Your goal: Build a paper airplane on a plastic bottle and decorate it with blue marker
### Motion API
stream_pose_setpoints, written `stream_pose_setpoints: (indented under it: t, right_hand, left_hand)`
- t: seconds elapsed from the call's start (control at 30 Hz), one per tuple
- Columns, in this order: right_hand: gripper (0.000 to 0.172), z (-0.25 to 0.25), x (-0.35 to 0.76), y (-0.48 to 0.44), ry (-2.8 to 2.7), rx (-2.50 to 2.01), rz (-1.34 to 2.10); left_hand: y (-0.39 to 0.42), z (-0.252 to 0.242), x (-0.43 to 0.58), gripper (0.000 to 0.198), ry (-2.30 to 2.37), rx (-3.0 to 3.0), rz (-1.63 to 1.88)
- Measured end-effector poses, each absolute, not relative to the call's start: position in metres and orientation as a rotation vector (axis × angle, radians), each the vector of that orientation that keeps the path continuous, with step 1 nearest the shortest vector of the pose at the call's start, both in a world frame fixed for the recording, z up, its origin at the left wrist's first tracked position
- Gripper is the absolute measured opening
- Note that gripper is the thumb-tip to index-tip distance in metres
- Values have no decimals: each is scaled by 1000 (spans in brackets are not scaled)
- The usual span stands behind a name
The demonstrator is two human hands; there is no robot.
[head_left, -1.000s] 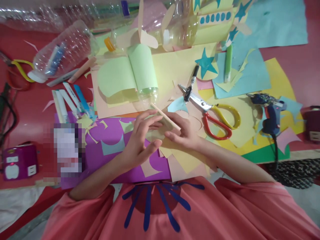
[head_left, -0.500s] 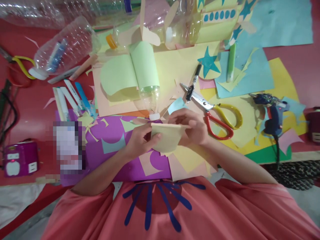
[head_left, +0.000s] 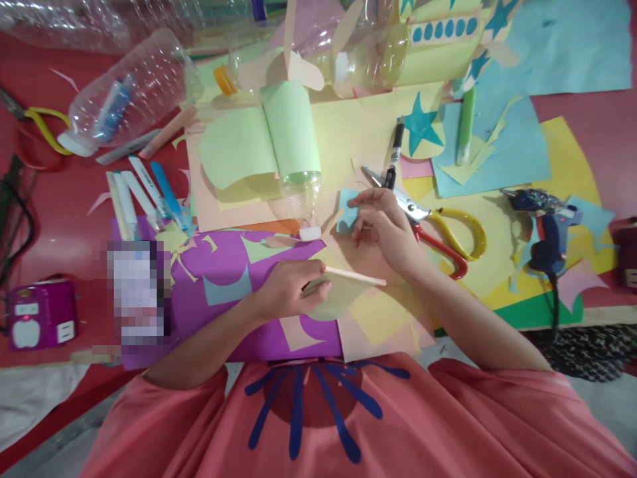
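My left hand (head_left: 293,287) is closed on a folded piece of pale cream paper (head_left: 343,292), thumb on the near face and fingers behind. The paper's folded edge faces up and slants down to the right. My right hand (head_left: 383,229) is apart from it, fingers loosely bent and separated, holding nothing I can see. Its fingertips are over a light blue paper scrap (head_left: 347,211); contact is unclear. Scissors (head_left: 413,209) with red and yellow handles lie beside that hand, partly hidden by it, with a black marker (head_left: 397,149) across the blades.
A clear bottle wrapped in green paper (head_left: 293,133) lies ahead, white cap toward me. A glue gun (head_left: 550,239) with a cable rests at right. Several markers (head_left: 139,192), a blurred-out rectangle (head_left: 139,292) and a purple box (head_left: 42,312) are at left. Paper scraps cover purple paper (head_left: 189,318).
My right hand has let go of the cream paper and moved up and away to the blue scrap. The left hand has lowered and tilted the paper. The view has shifted slightly.
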State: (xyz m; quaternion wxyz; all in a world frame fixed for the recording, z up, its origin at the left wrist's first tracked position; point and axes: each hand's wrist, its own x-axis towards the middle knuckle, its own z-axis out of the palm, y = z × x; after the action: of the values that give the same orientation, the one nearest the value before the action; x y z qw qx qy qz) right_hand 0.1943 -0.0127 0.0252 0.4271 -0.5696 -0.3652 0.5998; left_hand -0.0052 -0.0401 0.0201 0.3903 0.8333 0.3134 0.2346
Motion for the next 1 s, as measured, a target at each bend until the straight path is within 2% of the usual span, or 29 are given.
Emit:
stream_pose_setpoints:
  t: [0.27,0.43,0.63,0.87,1.0]
  right_hand:
    - [16,33,200,-13,-1058,-1530,1558]
    - [18,42,211,-16,-1161,-1503,1592]
    - [25,54,219,-36,-1558,-1483,1266]
    - [14,40,205,-48,-1574,-1501,1253]
    - [15,45,205,-49,-1698,-1423,1202]
  left_hand:
    - [-41,21,-5,23,809,2096,577]
    - [-38,22,-5,32,996,1980,654]
    - [-32,20,-5,42,1092,1784,765]
    - [-34,26,-4,45,1097,1436,621]
    - [-32,30,-5,37,1066,1312,495]
